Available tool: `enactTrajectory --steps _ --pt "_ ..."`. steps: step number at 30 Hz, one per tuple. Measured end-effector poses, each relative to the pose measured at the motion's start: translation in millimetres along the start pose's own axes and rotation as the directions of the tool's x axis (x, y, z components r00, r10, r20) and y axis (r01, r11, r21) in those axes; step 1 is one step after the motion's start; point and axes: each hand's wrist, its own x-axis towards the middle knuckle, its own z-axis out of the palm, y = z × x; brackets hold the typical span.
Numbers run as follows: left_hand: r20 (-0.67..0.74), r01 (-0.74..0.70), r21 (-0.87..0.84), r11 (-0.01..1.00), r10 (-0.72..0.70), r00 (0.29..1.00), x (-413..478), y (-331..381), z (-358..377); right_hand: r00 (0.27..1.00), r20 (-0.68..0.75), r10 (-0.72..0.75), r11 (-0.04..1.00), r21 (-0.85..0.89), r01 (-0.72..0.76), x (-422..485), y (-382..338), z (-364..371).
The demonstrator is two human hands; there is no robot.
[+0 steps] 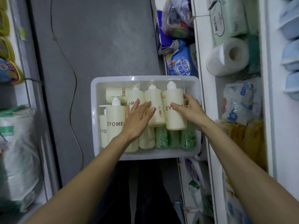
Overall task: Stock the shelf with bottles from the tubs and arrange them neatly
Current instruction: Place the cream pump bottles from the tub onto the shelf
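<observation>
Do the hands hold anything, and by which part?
The right hand grips a cream pump bottle round its body; the left hand is open, holding nothing.

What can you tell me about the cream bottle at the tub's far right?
The cream pump bottle looks like matte plastic, with white pump and partly hidden ZYOME lettering. It lies over green bottles in the white tub, pump pointing away. The grip of the right hand wraps it, thumb across the front.

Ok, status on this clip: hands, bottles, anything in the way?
Right hand grips the rightmost cream bottle in the tub. Left hand open, fingers over the neighbouring cream bottle. Green bottles partly beneath; nothing on top.
</observation>
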Motion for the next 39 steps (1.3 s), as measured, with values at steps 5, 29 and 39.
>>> enactTrajectory --steps 5,29,39 --pt "0.083 0.019 -0.091 0.996 -0.012 0.997 -10.1 11.1 -5.5 0.996 -0.067 0.061 0.973 0.227 -0.044 -29.6 -4.9 13.4" --pt "0.442 -0.383 -0.419 0.823 0.554 0.706 -130.6 154.5 -189.8 0.654 -0.754 0.065 0.741 0.475 0.474 -263.8 -173.6 79.0" --pt "0.35 -0.65 -0.471 0.597 0.802 0.484 -184.5 311.4 -224.5 0.395 -0.909 -0.135 0.666 0.212 0.716 -372.9 -262.6 -18.9"
